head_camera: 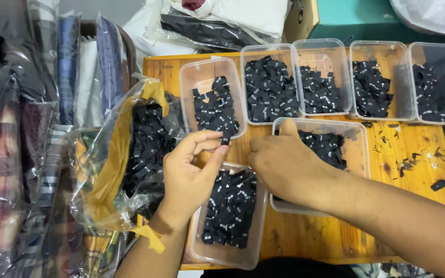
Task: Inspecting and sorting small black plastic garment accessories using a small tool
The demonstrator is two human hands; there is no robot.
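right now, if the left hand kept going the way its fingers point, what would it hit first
Probably the clear tub of black labels just beyond the left hand, which pinches one small black label at its near rim; depth is uncertain.

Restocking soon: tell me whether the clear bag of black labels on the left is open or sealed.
Open. The clear bag gapes at its top, its plastic folded back, and loose black labels show in the opening.

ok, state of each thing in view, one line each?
left hand: pinching one black label at the fingers
right hand: palm down, fingers in the near right tub
top tubs: lidless, part full of labels
near left tub: lidless, part full
bag: open, holding labels
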